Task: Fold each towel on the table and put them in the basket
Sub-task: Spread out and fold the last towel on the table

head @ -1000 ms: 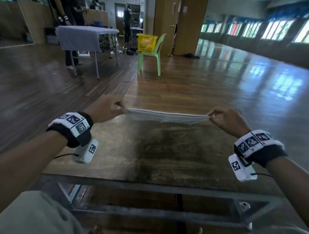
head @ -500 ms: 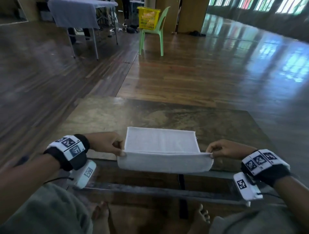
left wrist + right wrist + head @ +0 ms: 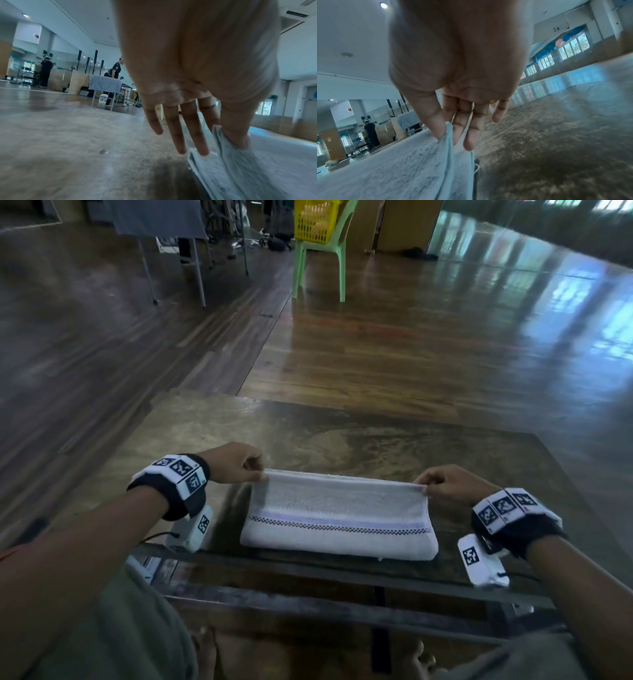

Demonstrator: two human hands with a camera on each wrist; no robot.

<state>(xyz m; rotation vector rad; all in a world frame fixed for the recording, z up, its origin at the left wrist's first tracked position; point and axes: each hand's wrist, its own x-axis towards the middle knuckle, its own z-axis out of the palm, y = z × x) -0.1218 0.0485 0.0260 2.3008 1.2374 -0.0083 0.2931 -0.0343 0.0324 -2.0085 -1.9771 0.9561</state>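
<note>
A white towel with a blue stripe and a checked band lies folded into a long strip near the front edge of the table. My left hand pinches its far left corner between thumb and fingers, and the left wrist view shows the towel under the thumb. My right hand pinches the far right corner; the towel hangs from that thumb in the right wrist view. The yellow basket sits on a green chair far across the floor.
The table is a dark glass top on a metal frame, with my bare feet visible beneath. A table draped in grey cloth stands at the far left. Other people stand in the hall behind it. Wooden floor surrounds everything.
The towel went from stretched in the air to lying on the table. Both hands carried its held edge forward over the rest, making a narrower folded strip.
</note>
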